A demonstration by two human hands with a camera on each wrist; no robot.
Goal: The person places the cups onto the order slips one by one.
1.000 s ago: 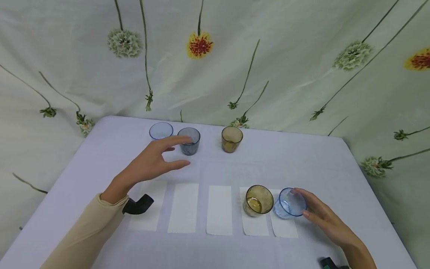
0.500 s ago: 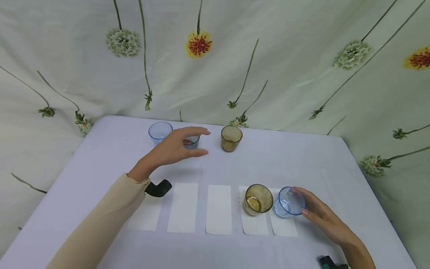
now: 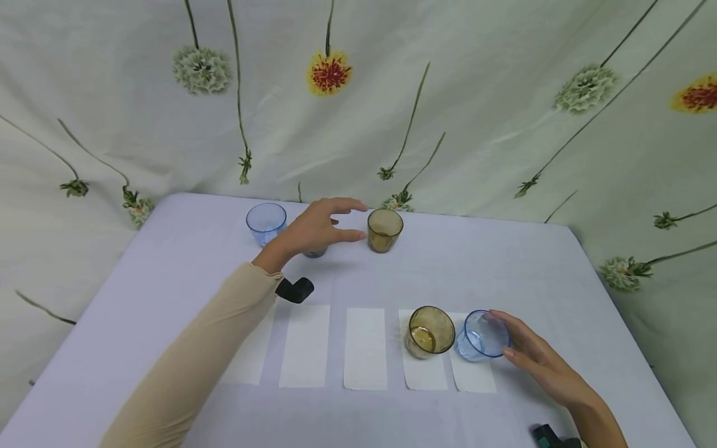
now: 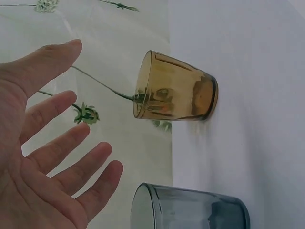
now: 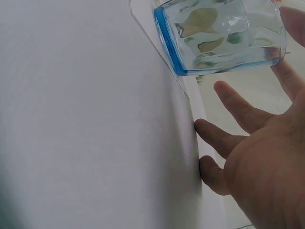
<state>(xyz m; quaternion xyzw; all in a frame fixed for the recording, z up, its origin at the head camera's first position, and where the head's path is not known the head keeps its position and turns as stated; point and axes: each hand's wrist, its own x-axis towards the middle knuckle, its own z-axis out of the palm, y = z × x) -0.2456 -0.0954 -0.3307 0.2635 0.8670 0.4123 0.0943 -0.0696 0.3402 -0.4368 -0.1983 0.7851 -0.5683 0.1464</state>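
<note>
My left hand (image 3: 319, 229) reaches over the back of the table, thumb and fingers spread and holding nothing. Its fingertips are right at an amber glass (image 3: 385, 231), and the left wrist view shows that amber glass (image 4: 176, 90) upright, a little ahead of the hand (image 4: 52, 138). Beneath the left hand a grey-blue glass (image 4: 200, 210) is mostly hidden in the head view. At the front right, my right hand (image 3: 540, 361) holds a light blue glass (image 3: 484, 336) near its rim, thumb and index finger on either side, other fingers spread (image 5: 267, 138). Another amber glass (image 3: 430, 333) stands close beside it.
A second light blue glass (image 3: 266, 223) stands at the back left, partly behind the left hand. Several white paper strips (image 3: 364, 348) lie in a row across the front; the front amber and blue glasses stand on the two rightmost. A flowered cloth (image 3: 476, 124) hangs behind the table.
My left hand has moved right and back, past the light blue and grey-blue glasses to the back amber glass. The right hand and its glass have stayed in place.
</note>
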